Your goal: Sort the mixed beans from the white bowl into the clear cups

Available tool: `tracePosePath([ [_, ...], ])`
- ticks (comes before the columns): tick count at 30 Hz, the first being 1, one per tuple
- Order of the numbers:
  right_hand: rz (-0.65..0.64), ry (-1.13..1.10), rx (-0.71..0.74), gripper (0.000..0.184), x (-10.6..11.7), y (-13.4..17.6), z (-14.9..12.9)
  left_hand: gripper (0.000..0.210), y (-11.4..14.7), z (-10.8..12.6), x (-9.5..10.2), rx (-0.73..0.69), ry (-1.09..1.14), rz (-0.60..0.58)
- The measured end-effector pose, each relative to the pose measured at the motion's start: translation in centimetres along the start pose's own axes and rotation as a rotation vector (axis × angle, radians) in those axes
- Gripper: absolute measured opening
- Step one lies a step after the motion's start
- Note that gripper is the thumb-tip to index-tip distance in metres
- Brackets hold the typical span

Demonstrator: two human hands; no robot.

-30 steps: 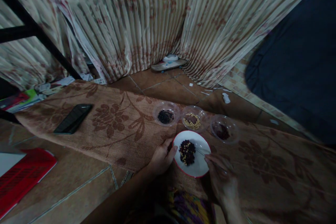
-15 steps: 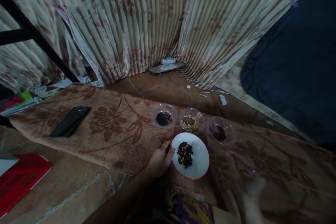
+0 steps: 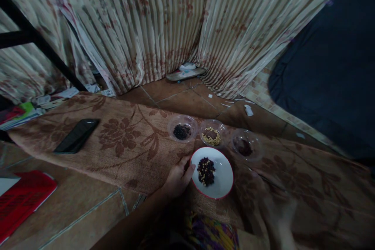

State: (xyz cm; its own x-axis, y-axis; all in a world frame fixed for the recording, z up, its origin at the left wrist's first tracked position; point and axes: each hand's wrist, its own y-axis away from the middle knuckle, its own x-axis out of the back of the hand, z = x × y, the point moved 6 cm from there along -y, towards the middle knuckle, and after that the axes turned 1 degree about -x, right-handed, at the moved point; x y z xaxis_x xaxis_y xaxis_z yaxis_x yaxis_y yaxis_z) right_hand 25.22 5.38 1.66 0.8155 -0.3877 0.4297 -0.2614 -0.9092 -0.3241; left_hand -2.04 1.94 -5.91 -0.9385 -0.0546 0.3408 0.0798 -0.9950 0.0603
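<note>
My left hand [image 3: 177, 177] grips the rim of a white bowl with a red edge [image 3: 224, 181], thumb over the lip. Inside it lies a mixed heap of dark and yellow beans [image 3: 206, 171]. My right hand [image 3: 278, 207], smeared by motion, is right of the bowl and apart from it. It holds a slim, shiny tool [image 3: 272, 183] that looks like tweezers. Beyond the bowl stand three clear plastic cups: one with black beans [image 3: 181, 132], one with yellow beans [image 3: 211, 136], and one with dark red beans [image 3: 244, 147].
A brown flower-patterned cloth [image 3: 146, 164] covers the long narrow surface. On its left lies a black phone [image 3: 76, 136]. Striped curtains [image 3: 164, 27] hang behind, with a skateboard [image 3: 185, 74] on the tiled floor. A red bag [image 3: 29, 195] is at lower left.
My right hand has shifted slightly, and the slim tool in it shows more clearly. My left hand stays on the bowl, which has barely moved.
</note>
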Motion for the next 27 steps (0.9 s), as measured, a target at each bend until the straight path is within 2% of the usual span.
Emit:
tracePosePath([
  [4,-0.263,-0.005,-0.098,0.027,-1.6,2.1,0.9,0.036,0.0,0.0,0.0,-0.010,0.010,0.001],
  [9,-0.435,0.051,-0.011,0.026,-3.1,3.0,1.1,0.039,0.0,0.0,0.1,-0.007,0.017,0.000],
  [15,-0.427,0.126,0.102,0.027,-3.9,2.9,0.8,0.039,0.0,0.2,0.1,-0.021,0.013,0.001],
  [27,-0.425,0.116,0.125,0.025,-4.3,2.9,0.4,0.036,0.0,0.2,0.0,-0.031,0.015,0.002],
])
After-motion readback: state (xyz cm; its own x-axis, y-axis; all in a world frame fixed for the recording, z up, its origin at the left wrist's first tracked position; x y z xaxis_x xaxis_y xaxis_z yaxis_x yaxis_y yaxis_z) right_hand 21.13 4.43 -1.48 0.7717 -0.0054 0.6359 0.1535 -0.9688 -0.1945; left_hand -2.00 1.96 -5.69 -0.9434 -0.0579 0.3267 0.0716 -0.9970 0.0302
